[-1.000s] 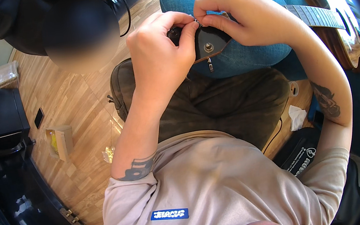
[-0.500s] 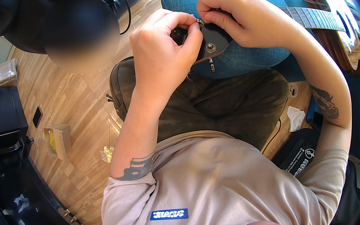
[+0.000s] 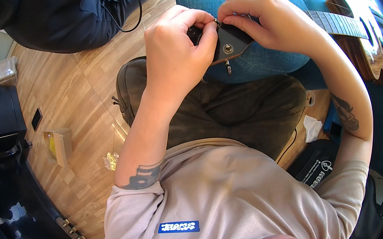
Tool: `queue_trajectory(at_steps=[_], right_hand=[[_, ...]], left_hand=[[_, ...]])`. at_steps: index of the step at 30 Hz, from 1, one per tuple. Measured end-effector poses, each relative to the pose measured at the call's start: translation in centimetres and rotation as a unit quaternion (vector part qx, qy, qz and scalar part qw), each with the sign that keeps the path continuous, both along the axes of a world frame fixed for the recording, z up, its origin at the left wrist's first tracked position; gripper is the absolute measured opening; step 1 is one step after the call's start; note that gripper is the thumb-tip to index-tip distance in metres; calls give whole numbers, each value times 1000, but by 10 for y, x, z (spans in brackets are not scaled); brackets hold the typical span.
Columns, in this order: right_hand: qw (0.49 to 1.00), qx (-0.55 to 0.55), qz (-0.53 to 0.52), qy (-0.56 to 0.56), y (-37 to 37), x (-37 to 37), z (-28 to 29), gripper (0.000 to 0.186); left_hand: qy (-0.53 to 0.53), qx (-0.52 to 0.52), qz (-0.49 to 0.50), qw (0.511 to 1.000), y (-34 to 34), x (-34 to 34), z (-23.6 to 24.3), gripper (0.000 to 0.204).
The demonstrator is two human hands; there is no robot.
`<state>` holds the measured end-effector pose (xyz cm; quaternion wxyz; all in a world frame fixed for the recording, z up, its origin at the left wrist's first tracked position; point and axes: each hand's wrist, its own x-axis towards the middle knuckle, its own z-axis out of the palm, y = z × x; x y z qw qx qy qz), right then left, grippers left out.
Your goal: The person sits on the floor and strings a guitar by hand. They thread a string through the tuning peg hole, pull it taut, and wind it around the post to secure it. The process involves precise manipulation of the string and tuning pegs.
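A guitar's black headstock [image 3: 237,39] lies on a blue cushioned seat, with its fretted neck [image 3: 340,24] running off to the right. My left hand [image 3: 177,42] is over the far left part of the headstock, thumb and forefinger pinched at a small metal tuning post [image 3: 217,22]. From the right, my right hand [image 3: 262,17] brings its thumb and fingertips together at the same post. Whatever lies between the fingertips is too small to make out. Nearer me, another post [image 3: 227,48] stands bare, and a metal tuning peg [image 3: 229,68] sticks out from the headstock's edge.
The blue seat [image 3: 261,65] stands beyond my folded legs [image 3: 228,110]. Another person's dark-clothed leg [image 3: 70,24] is at the far left. On the wooden floor are a phone [image 3: 36,119], a small open carton [image 3: 62,147], gold wrapper [image 3: 110,161] and white tissue [image 3: 313,128]. Glossy black furniture borders the left.
Both hands stay pinched at the same post; the right fingertips have shifted slightly. The other person has leaned out of the upper left, uncovering the floor there. The whole view has shifted a little.
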<state>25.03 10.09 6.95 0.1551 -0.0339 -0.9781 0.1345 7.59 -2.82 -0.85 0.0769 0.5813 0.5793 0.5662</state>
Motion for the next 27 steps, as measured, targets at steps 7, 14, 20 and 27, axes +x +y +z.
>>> queue_trajectory(at_steps=[7, 14, 20, 27], right_hand=[[999, -5, 2, -48, -7, -4, 10, 6], [989, -136, -19, -50, -1, -7, 3, 11], [983, -166, -14, -73, 5, -13, 5, 14], [976, -207, -1, -63, 20, -17, -2, 17]], left_hand=[[17, 13, 1, 1000, 1, 0, -1, 8], [40, 33, -13, 999, 6, -2, -5, 7], [40, 13, -14, 999, 3, -2, -4, 10], [39, 18, -16, 999, 6, -2, -5, 12]])
